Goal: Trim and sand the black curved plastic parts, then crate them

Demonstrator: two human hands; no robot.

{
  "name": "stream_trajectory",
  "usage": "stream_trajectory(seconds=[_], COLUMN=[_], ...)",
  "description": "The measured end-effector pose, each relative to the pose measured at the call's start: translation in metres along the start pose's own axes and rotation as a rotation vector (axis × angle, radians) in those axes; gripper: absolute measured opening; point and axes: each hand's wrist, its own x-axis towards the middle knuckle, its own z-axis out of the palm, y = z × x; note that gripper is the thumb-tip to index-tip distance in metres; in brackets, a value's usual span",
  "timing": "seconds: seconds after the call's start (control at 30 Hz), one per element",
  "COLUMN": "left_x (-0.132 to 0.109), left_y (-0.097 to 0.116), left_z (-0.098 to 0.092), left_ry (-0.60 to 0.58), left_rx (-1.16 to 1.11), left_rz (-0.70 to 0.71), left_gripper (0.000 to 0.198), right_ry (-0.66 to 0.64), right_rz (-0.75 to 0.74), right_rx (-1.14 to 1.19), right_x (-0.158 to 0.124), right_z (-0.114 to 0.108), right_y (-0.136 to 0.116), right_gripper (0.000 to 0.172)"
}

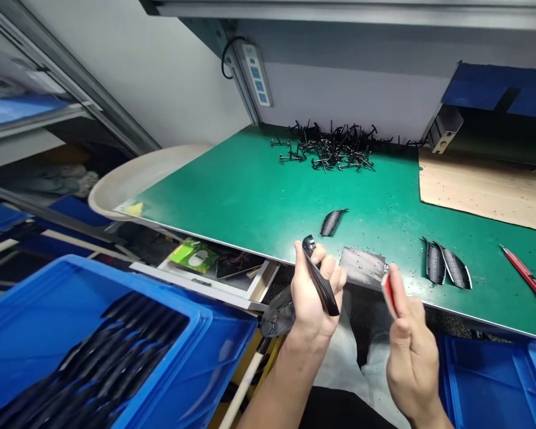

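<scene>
My left hand (315,286) is closed around a curved black plastic piece (322,283), held tilted just off the green table's front edge. Between the fingers and thumb of my right hand (408,345) is a small red-and-white pad (389,295), seen nearly edge-on; its exact kind is unclear. The two hands are apart. Beyond the left hand, one similar curved black piece (333,222) lies on the table. Two more black pieces (435,262) rest side by side to the right. A scuffed grey rectangular plate (361,266) sits at the table edge between my hands.
A heap of black stemmed plastic parts (335,146) covers the back of the green table (214,196). A red utility knife (527,277) lies at right, near a cardboard sheet (482,190). At lower left, a blue crate (161,292) holds rows of black pieces. An open drawer (259,283) juts out.
</scene>
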Motion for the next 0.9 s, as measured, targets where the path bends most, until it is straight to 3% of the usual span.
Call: stream_trajectory(seconds=[0.2,0.33,0.43,0.53,0.67,0.9], left_x=[-0.004,-0.003,-0.005,-0.007,-0.004,-0.001], left_y=[0.000,-0.005,-0.011,-0.016,-0.019,-0.032], left_z=[-0.001,0.000,0.005,0.009,0.003,-0.015], left_ry=[-0.090,-0.086,-0.019,0.059,0.079,-0.054], left_rx=[-0.068,-0.064,-0.054,-0.056,-0.003,0.240], left_rz=[-0.123,-0.137,-0.142,-0.093,0.010,0.196], left_gripper=[0.054,0.055,0.055,0.054,0.052,0.057], right_ry=[0.003,-0.001,-0.019,-0.046,-0.059,-0.103], right_rz=[0.000,-0.150,-0.232,-0.231,-0.196,-0.165], right_rx=[0.003,-0.047,-0.062,-0.060,-0.039,-0.018], right_x=[0.010,0.007,0.009,0.016,0.020,0.026], right_z=[-0.004,0.002,0.010,0.018,0.024,0.024], right_y=[0.006,-0.006,-0.017,-0.022,-0.019,-0.016], right_gripper=[0.050,0.051,0.052,0.053,0.052,0.050])
